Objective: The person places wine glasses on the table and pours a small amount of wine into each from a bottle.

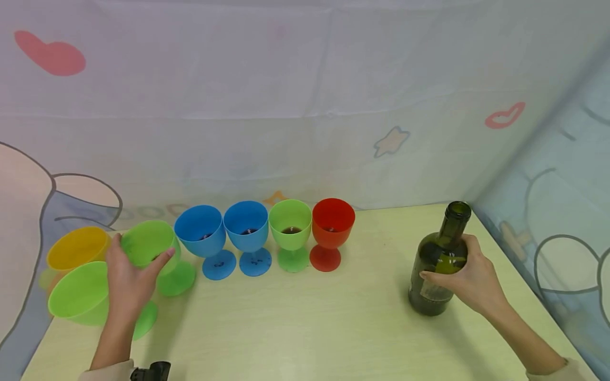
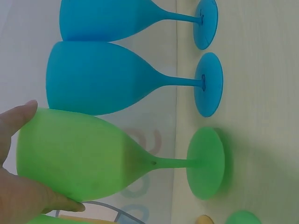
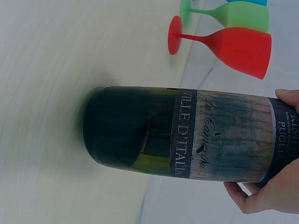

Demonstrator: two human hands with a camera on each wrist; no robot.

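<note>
At the left, my left hand [image 1: 131,280] has its thumb and fingers around the upper bowl of a green goblet [image 2: 79,154]. A little dark liquid shows inside it, partly hidden by the thumb. The goblet is upright, its foot at the tabletop. On the right, my right hand [image 1: 472,280] grips a dark green wine bottle [image 1: 431,301] around its upper body, below the neck. The bottle has no stopper and stands upright, its base at the tabletop. Its label [image 3: 229,135] faces the right wrist camera, and dark liquid shows through the glass.
Right of the held goblet stand a blue goblet [image 1: 199,225], another blue goblet [image 1: 245,217], a green goblet [image 1: 290,214] and a red goblet [image 1: 333,211], each with dark liquid. A yellow goblet [image 1: 78,246] and a light green goblet [image 1: 78,296] stand at the far left. A printed cloth [image 1: 267,106] hangs behind.
</note>
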